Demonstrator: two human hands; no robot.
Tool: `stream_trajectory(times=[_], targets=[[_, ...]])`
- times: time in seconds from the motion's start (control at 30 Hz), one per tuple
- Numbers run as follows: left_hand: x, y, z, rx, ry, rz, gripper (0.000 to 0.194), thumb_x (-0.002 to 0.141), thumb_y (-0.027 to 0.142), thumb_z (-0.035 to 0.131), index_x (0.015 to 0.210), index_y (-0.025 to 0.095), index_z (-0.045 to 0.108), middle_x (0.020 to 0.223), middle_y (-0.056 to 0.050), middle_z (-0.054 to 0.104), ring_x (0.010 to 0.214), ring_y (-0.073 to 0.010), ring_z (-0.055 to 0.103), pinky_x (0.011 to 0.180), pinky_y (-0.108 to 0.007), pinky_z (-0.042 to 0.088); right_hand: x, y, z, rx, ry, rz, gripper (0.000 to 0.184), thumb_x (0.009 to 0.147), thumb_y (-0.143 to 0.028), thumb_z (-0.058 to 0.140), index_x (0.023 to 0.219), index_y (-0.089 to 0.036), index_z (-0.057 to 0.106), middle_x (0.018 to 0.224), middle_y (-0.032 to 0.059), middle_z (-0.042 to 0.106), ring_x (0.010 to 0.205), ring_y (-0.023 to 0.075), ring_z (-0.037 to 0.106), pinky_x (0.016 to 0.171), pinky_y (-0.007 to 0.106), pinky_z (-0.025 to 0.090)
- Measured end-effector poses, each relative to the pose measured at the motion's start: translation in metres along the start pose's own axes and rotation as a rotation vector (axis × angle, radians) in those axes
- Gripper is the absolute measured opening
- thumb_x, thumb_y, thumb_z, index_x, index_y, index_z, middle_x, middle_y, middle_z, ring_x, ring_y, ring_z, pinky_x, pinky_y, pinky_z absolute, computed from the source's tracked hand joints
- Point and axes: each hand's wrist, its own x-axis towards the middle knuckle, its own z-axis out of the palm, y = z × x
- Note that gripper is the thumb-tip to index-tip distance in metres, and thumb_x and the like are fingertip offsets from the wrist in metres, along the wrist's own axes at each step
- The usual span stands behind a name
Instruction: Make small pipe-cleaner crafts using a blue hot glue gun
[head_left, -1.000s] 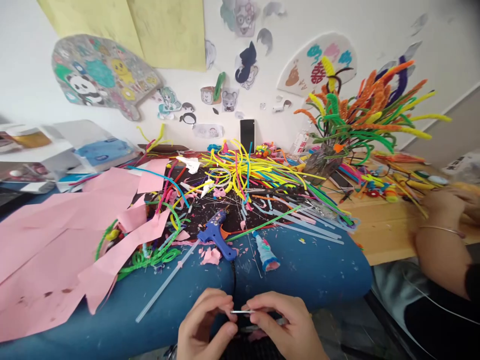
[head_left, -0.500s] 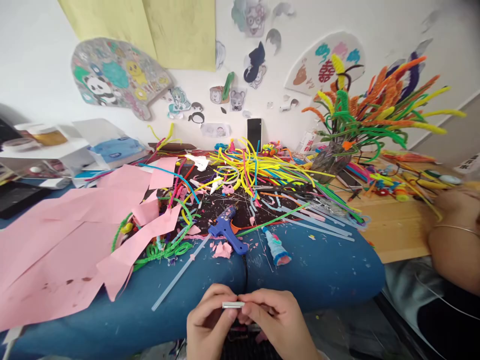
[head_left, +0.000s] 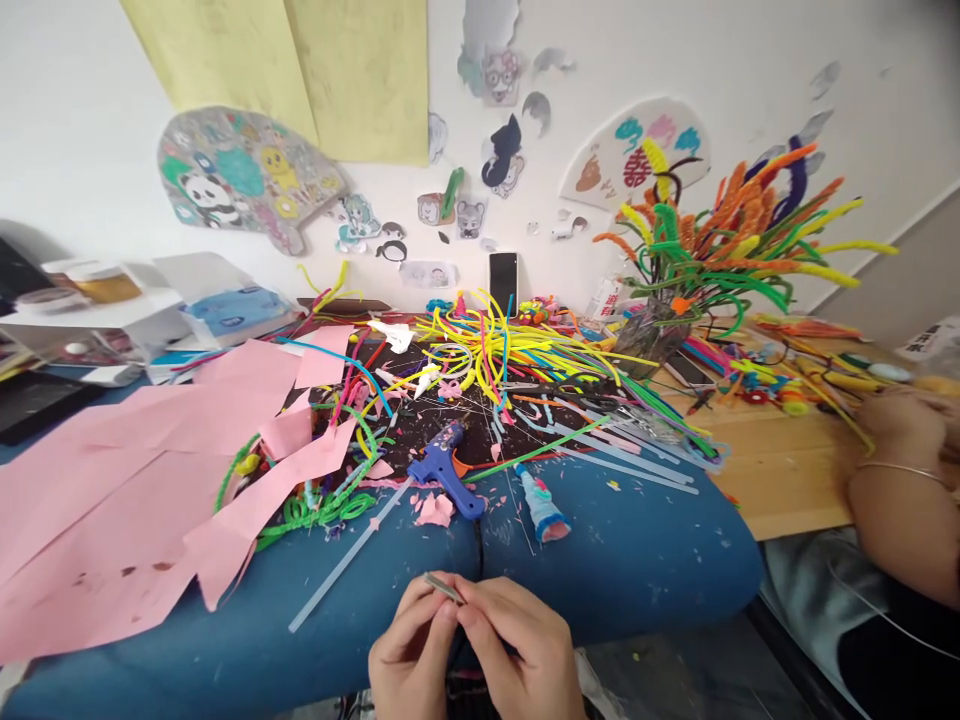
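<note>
Low in the view, close to the front edge of the blue-covered table, both hands meet fingertip to fingertip. My left hand (head_left: pixel 411 650) is closed, pinching a short, narrow grey-white piece (head_left: pixel 444 587) whose exact kind I cannot make out. It slants down to the right, and the thumb and finger of my right hand (head_left: pixel 521 640) pinch its lower end. Beyond the hands lies a blue glue gun (head_left: pixel 453 478) with its cord running toward me. A small light-blue fuzzy cone (head_left: pixel 543 508) with a pink end rests right of it.
Pink sheets (head_left: pixel 112 470) spread over the left side. Yellow pipe cleaners (head_left: pixel 517 345) heap at the back, with clear glue sticks (head_left: pixel 630 455) nearby. A vase of pipe-cleaner stems (head_left: pixel 652 335) stands back right. Another person's arm (head_left: pixel 900 480) rests at the right. A phone (head_left: pixel 503 278) leans against the wall.
The grey-white piece has turned from nearly level to slanting, its left end raised. Both hands have shifted slightly left and closer together. The camera view has tilted a little.
</note>
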Motion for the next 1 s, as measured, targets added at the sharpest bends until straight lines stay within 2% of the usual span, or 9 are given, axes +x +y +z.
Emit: stream_trajectory(times=[0.1, 0.2, 0.3, 0.37, 0.47, 0.6, 0.7, 0.83, 1.0], targets=[[-0.001, -0.007, -0.002, 0.025, 0.098, -0.081, 0.023, 0.062, 0.039, 0.086, 0.078, 0.023, 0.082, 0.088, -0.006, 0.08, 0.086, -0.0215, 0.073, 0.083, -0.026, 0.058, -0.005, 0.003, -0.001, -0.194, -0.11, -0.06, 0.042, 0.093, -0.013, 0.048, 0.134, -0.016, 0.056, 0.104, 0.0121, 0.071, 0.088, 0.0216, 0.067, 0.076, 0.033, 0.057], [0.001, -0.003, -0.007, 0.078, 0.172, -0.166, 0.029, 0.057, 0.042, 0.087, 0.076, 0.02, 0.081, 0.083, -0.006, 0.08, 0.081, -0.0221, 0.073, 0.078, -0.026, 0.06, -0.003, 0.001, 0.002, -0.378, -0.163, -0.079, 0.046, 0.095, -0.022, 0.046, 0.14, -0.014, 0.049, 0.107, 0.0155, 0.067, 0.085, 0.025, 0.064, 0.073, 0.039, 0.058], [0.006, 0.006, -0.012, 0.111, 0.214, -0.185, 0.031, 0.056, 0.041, 0.088, 0.077, 0.02, 0.081, 0.084, -0.005, 0.08, 0.082, -0.0221, 0.073, 0.076, -0.025, 0.059, 0.005, -0.004, 0.008, -0.332, -0.14, -0.121, 0.045, 0.096, -0.02, 0.042, 0.14, -0.01, 0.048, 0.106, 0.0168, 0.065, 0.087, 0.0248, 0.063, 0.073, 0.038, 0.058], [0.009, 0.012, -0.014, 0.108, 0.217, -0.165, 0.031, 0.057, 0.041, 0.087, 0.079, 0.021, 0.081, 0.087, -0.004, 0.08, 0.085, -0.0216, 0.073, 0.078, -0.023, 0.059, 0.012, -0.005, 0.013, -0.231, -0.074, -0.123, 0.038, 0.095, -0.014, 0.045, 0.132, -0.012, 0.057, 0.1, 0.0144, 0.066, 0.085, 0.0218, 0.063, 0.072, 0.033, 0.058], [0.012, 0.02, -0.015, 0.118, 0.165, -0.15, 0.029, 0.06, 0.041, 0.086, 0.081, 0.021, 0.081, 0.088, -0.005, 0.08, 0.084, -0.0209, 0.073, 0.076, -0.022, 0.059, 0.019, -0.004, 0.018, -0.113, 0.047, -0.103, 0.027, 0.091, -0.007, 0.055, 0.112, -0.016, 0.068, 0.092, 0.0096, 0.067, 0.08, 0.0182, 0.064, 0.069, 0.029, 0.057], [0.013, 0.032, -0.013, 0.206, 0.044, -0.074, 0.023, 0.07, 0.041, 0.079, 0.083, 0.022, 0.081, 0.09, -0.005, 0.079, 0.085, -0.0206, 0.072, 0.078, -0.022, 0.058, 0.021, -0.001, 0.023, -0.049, 0.154, -0.134, 0.021, 0.087, -0.003, 0.06, 0.101, -0.017, 0.069, 0.085, 0.0076, 0.069, 0.075, 0.0174, 0.065, 0.067, 0.028, 0.057], [0.014, 0.041, -0.01, 0.293, -0.065, -0.001, 0.02, 0.075, 0.038, 0.076, 0.084, 0.021, 0.081, 0.089, -0.006, 0.078, 0.082, -0.0202, 0.071, 0.076, -0.023, 0.058, 0.019, 0.0, 0.023, -0.066, 0.202, -0.149, 0.021, 0.086, -0.002, 0.06, 0.099, -0.016, 0.068, 0.083, 0.0076, 0.07, 0.073, 0.0174, 0.066, 0.065, 0.028, 0.057], [0.017, 0.051, -0.006, 0.353, -0.142, 0.046, 0.021, 0.078, 0.038, 0.072, 0.074, 0.019, 0.08, 0.073, -0.005, 0.075, 0.066, -0.0181, 0.068, 0.063, -0.022, 0.057, 0.016, 0.003, 0.021, -0.105, 0.185, -0.163, 0.023, 0.088, -0.004, 0.057, 0.102, -0.017, 0.069, 0.085, 0.0085, 0.071, 0.075, 0.0183, 0.067, 0.066, 0.029, 0.058], [0.02, 0.058, -0.007, 0.365, -0.225, -0.04, 0.025, 0.08, 0.038, 0.069, 0.069, 0.017, 0.076, 0.064, -0.004, 0.071, 0.064, -0.0181, 0.065, 0.063, -0.023, 0.055, 0.015, 0.01, 0.02, -0.167, 0.172, -0.256, 0.027, 0.092, -0.007, 0.053, 0.112, -0.019, 0.068, 0.089, 0.0085, 0.074, 0.079, 0.0187, 0.07, 0.07, 0.03, 0.06]])
